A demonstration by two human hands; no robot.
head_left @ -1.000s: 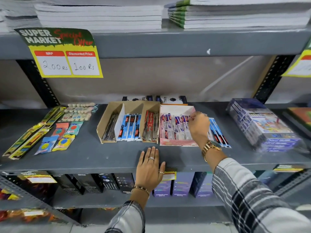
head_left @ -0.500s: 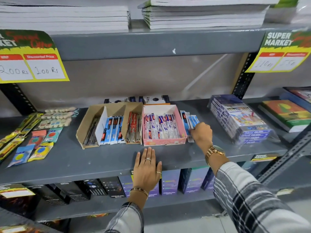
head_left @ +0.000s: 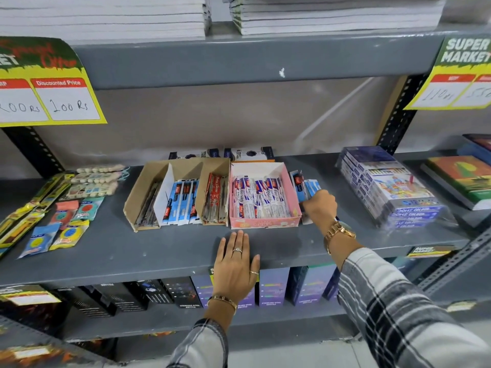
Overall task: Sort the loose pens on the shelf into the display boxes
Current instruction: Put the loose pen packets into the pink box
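A brown cardboard display box [head_left: 138, 197] with three compartments holds dark pens, blue packs and red packs. Touching its right side is a pink display box [head_left: 265, 221] full of white and purple pen packs. Loose blue pen packs [head_left: 305, 185] lie on the grey shelf [head_left: 159, 251] just right of the pink box. My right hand [head_left: 320, 208] rests on those loose packs with its fingers curled over them; the grip itself is hidden. My left hand [head_left: 235, 264] lies flat, palm down, on the shelf's front edge below the pink box.
A wrapped stack of colour-pencil boxes [head_left: 385, 189] stands right of the loose packs. Eraser and sharpener packets [head_left: 61, 224] lie at the left. Two flat boxes [head_left: 223, 154] stand behind the display boxes. Books [head_left: 459, 179] lie far right. Notebooks fill the shelf above, bottle boxes the one below.
My right hand left the pink box and moved right and down onto the loose blue packs. The left hand stayed flat on the shelf edge. The view shifted right.
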